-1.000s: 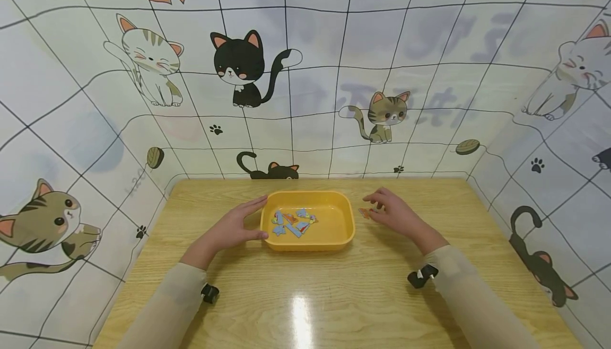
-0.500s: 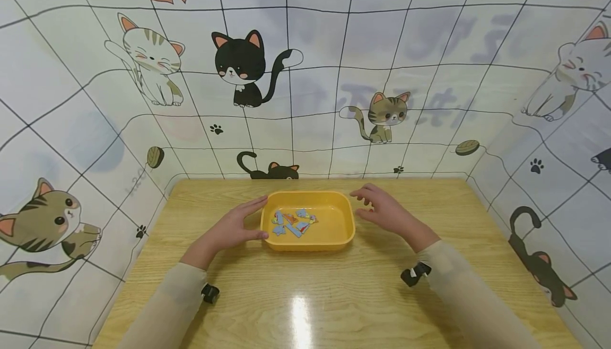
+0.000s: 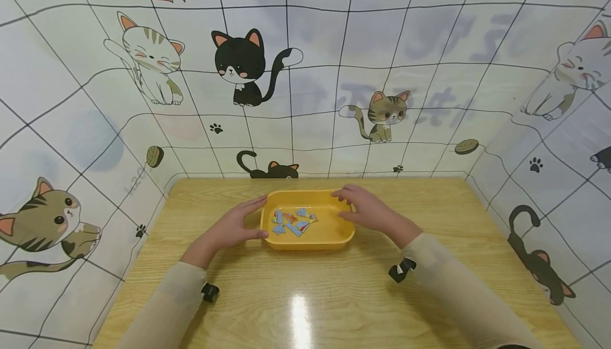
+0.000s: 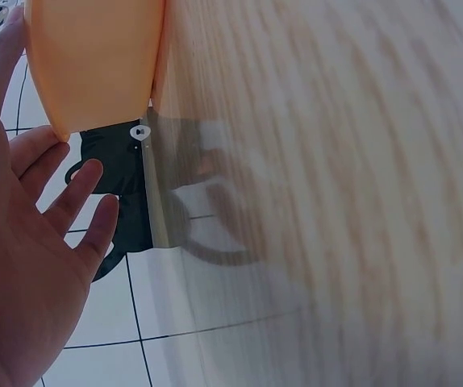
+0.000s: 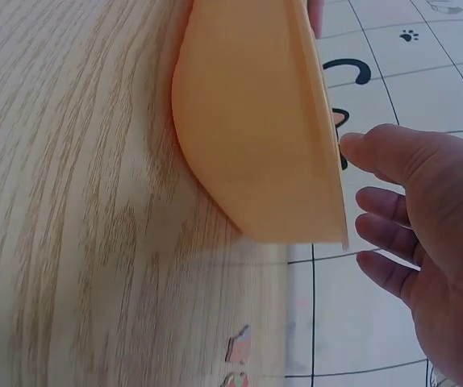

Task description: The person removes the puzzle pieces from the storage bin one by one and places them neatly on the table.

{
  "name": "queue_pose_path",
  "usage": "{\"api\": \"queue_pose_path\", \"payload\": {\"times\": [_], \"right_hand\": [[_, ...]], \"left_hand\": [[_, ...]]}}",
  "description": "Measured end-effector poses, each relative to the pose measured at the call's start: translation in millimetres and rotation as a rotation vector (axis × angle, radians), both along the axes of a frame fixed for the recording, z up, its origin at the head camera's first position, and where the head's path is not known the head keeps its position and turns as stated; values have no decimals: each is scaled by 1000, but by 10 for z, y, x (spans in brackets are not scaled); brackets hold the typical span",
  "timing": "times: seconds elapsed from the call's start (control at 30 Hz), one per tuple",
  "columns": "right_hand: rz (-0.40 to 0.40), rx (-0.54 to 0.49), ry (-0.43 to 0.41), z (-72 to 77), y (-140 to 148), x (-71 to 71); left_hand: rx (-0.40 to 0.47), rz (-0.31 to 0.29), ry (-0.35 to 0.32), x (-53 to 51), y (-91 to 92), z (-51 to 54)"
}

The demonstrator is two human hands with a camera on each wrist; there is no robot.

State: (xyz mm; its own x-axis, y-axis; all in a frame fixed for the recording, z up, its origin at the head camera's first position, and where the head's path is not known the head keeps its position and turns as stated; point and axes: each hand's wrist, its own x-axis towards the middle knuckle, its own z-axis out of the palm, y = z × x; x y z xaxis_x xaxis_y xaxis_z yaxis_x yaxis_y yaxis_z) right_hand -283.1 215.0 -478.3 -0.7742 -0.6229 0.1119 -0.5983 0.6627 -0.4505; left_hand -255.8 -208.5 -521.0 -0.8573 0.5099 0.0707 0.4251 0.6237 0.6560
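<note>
Cut-out pieces (image 3: 293, 229): Small flat shapes, mostly pale blue with some orange and yellow, loose in the left half of the yellow tray (image 3: 329, 229). I judge a knock would slide them, since nothing pins them.
Yellow tray: Flat on the table (image 3: 334, 285), a hand at each end. Heavy pressure on the right rim could tip it.
Left hand (image 3: 236, 227): Thumb and fingers spread against the left end, touching without curling round it. Should it slacken, a bump could skew the tray.
Right hand (image 3: 367, 208): Fingers loosely bent over the right rim, thumb and index apart; I see no piece between them. A low fingertip might catch the rim.
Table: My right wrist view shows two small coloured shapes (image 5: 238, 347) on it, probably more pieces, though the lower is cropped. I cannot find them from the head view, so the right sleeve (image 3: 465, 285) could brush them unnoticed.
</note>
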Motion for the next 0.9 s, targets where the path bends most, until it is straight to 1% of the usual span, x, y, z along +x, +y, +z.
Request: {"api": "queue_pose_path", "payload": {"times": [0.17,0.47,0.57,0.67,0.77,0.9], "right_hand": [[24,39,-20,-25,-143,-42],[79,122,-65,-54,-423,-53],[91,133,-75,-105,-508,-86],[100,149,-77,-185,-581,-132],[113,178,-59,-242,-645,-169],[110,222,-51,-264,-709,-190]], "left_hand": [[8,-1,-5,-4,0,-3],[21,0,-16,18,8,22],[22,1,-16,17,9,18],[16,1,-15,15,12,4],[11,-2,-14,16,7,-2],[12,-3,-15,16,5,4]]}}
